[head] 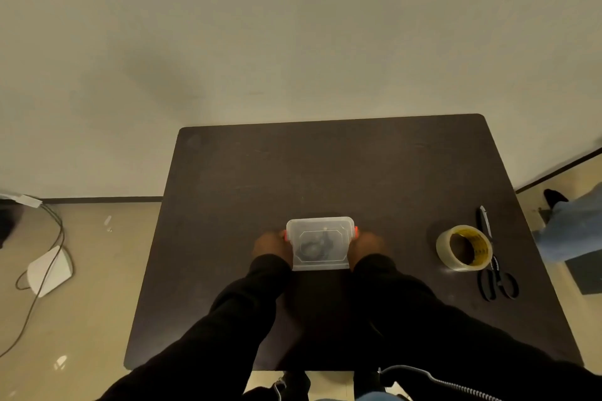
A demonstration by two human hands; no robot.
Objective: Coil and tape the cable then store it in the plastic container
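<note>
The plastic container (321,242) is sitting on the dark desk (228,192), a little nearer than its middle, with its translucent lid on and orange latches (356,232) showing at its left and right ends. Through the lid a dark coiled cable (314,246) is showing faintly inside, though blur is hiding whether tape is on it. The left hand (272,246) is pressing against the container's left end and the right hand (366,246) against its right end, each grip wrapping partly around a side near a latch; the fingers are too blurred to tell how tightly they are closing. Black sleeves (247,309) are covering both arms up to the wrists. Well apart to the right, a roll of clear tape (464,247) is lying on the desk, and black-handled scissors (496,273) are lying just beside it on its right, blades pointing to the far side.
</note>
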